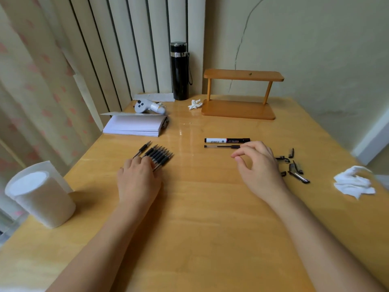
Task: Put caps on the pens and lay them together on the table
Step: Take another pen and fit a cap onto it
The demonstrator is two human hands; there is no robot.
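Several uncapped black pens (160, 155) lie side by side in a row, tips pointing up and right, with one more pen (143, 149) a little apart on their left. My left hand (137, 180) rests flat on the rear ends of this row. A capped clear pen (222, 146) and a white-and-black marker (227, 140) lie side by side at centre right. My right hand (259, 165) hovers just below them, fingers loosely curled and holding nothing. Several loose black caps (294, 165) lie scattered to its right, partly hidden by the hand.
A white paper roll (40, 194) stands at the left edge. A pad of paper (134, 125), a grey controller (148, 106), a black flask (179, 70) and a wooden shelf (240, 93) sit at the back. Crumpled tissues (353, 183) lie at the right edge.
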